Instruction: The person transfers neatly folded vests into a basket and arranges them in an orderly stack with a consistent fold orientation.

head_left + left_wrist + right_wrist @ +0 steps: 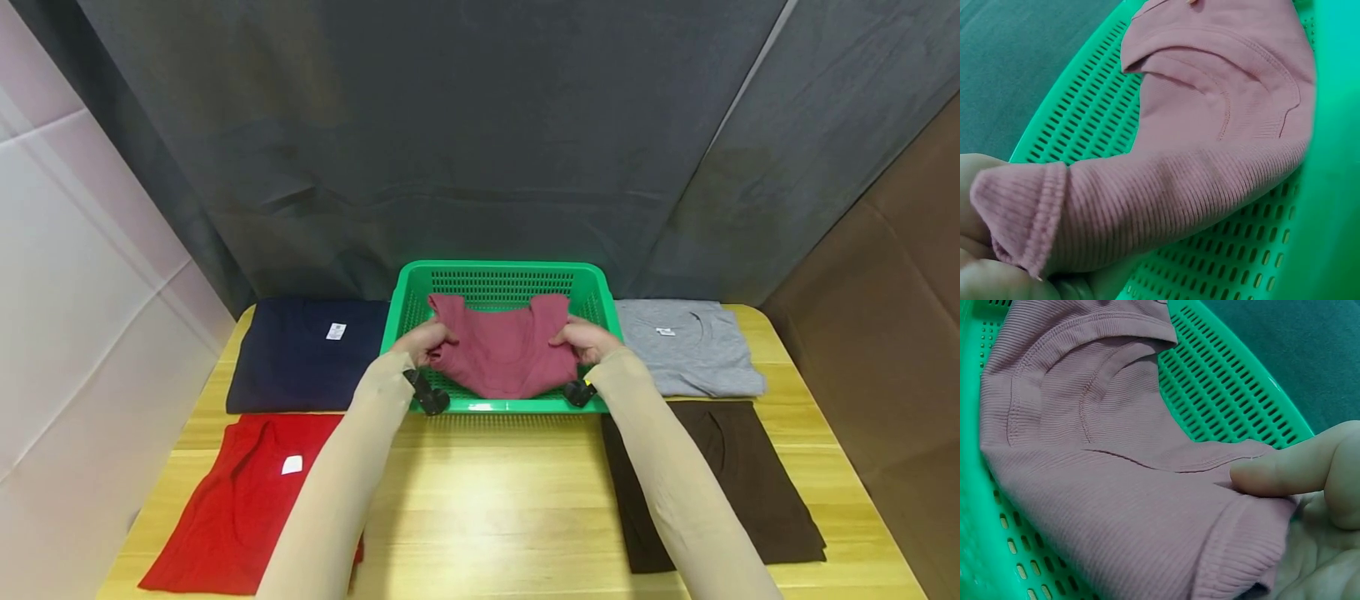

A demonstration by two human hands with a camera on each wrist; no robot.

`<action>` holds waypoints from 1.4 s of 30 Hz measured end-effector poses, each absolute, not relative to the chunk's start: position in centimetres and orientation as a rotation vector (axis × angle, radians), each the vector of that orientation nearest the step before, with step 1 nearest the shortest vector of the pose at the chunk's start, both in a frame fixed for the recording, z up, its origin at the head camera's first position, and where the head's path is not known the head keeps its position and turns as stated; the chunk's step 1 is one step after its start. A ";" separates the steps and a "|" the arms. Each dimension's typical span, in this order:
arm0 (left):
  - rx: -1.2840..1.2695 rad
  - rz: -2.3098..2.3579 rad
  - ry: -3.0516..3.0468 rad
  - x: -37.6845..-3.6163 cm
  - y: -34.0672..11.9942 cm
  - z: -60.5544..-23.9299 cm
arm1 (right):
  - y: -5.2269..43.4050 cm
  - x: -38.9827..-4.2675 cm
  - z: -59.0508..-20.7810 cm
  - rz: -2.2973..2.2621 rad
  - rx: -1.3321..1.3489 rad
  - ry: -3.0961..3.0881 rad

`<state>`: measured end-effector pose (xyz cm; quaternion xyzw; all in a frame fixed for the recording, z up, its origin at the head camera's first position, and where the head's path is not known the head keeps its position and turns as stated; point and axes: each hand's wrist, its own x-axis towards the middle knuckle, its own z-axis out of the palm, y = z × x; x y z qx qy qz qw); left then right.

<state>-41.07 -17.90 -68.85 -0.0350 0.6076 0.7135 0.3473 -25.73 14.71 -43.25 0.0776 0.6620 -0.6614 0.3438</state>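
Note:
A dusty-pink ribbed tank top (502, 346) is held between both hands, inside the green plastic basket (510, 406). My left hand (424, 340) grips its left side, and my right hand (588, 338) pinches the right side with the thumb on top. The neckline and stitched seams of the tank top (1222, 75) show in the left wrist view. In the right wrist view, the thumb of the right hand (1310, 469) presses on the ribbed fabric (1116, 506), with the perforated basket wall (1229, 387) behind it. Part of the left hand's fingers is hidden under the cloth.
A folded navy garment (300, 358) and a red one (255, 500) lie left of the basket. To the right are a grey shirt (682, 354) and a dark brown garment (757, 492). A dark grey curtain (480, 142) hangs behind the wooden table (480, 517).

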 end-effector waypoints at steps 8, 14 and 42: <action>-0.140 1.789 1.632 -33.7 -15.2 -57.1 | 14.8 -25.6 -43.1 -1.702 0.202 1.713; -0.206 1.747 1.684 -34.0 -15.2 -57.2 | 14.7 -25.6 -43.0 -1.683 0.198 1.729; -0.339 1.525 1.929 -33.0 -14.0 -55.2 | 15.0 -26.1 -43.0 -1.503 0.266 1.870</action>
